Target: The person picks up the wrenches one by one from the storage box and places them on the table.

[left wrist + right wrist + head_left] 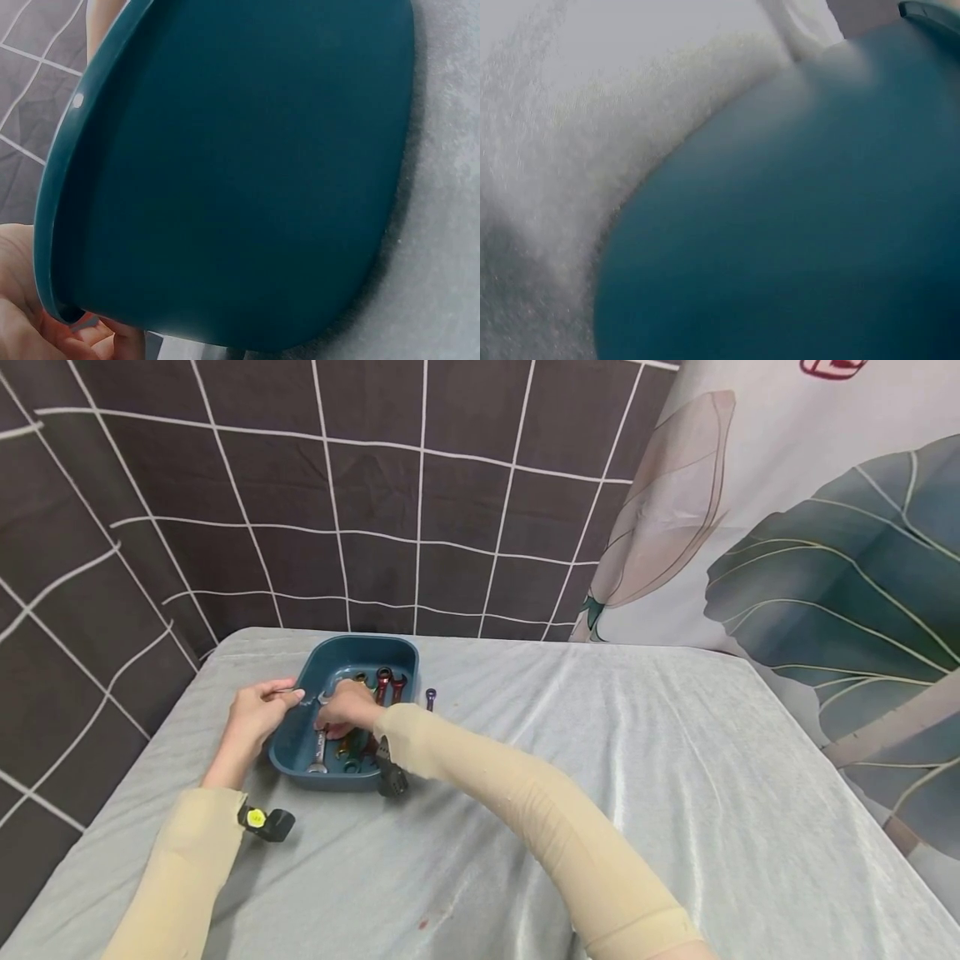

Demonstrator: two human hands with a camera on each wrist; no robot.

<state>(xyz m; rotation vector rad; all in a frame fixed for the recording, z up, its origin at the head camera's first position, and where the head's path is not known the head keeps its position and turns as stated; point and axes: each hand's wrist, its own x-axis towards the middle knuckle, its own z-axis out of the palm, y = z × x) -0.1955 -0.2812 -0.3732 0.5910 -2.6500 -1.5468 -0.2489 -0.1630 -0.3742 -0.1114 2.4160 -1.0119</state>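
Observation:
A blue-green plastic basin stands on the cloth-covered table and holds several wrenches. My left hand is at the basin's left rim, thumb and index finger pinching a thin grey piece, mostly hidden by the fingers; I cannot tell its kind. In the left wrist view, the left hand shows past the basin's lip. Inside the basin, my right hand pinches a silver wrench near the left wall, covering its middle. The basin's wall fills much of the right wrist view, hiding that hand.
Red wrenches, a gold one and a green one lie in the basin. Just right of it, a small purple wrench lies on the grey-white tablecloth. A dark gridded curtain hangs behind.

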